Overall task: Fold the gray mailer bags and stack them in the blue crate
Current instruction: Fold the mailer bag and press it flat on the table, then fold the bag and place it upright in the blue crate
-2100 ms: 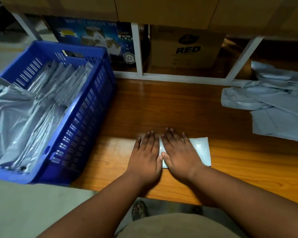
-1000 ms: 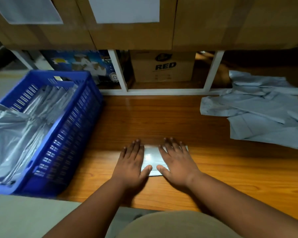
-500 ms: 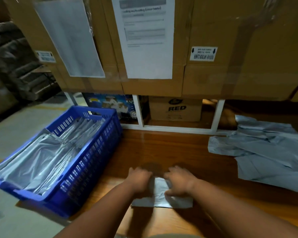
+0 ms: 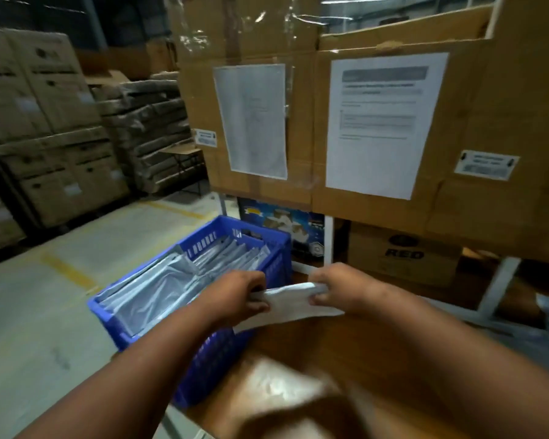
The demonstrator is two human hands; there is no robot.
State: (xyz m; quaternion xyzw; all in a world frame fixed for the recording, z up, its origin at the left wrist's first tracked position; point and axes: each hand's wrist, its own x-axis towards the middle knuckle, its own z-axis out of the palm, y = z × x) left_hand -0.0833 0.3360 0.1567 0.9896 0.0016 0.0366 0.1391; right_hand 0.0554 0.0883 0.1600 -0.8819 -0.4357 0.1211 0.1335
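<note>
Lifted off the table since half a second ago, the folded bag now hangs in the air beside the crate's near right corner. Left hand pinches its left end, right hand its right end, fingers curled over the top edge. Folded bags fill the crate. Behind stand boxes bearing paper sheets.

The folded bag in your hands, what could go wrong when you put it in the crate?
The bag is pinched only at its ends by the left hand and right hand, so it might spring open. The crate looks nearly full, so the bag could slide off the stack.
</note>
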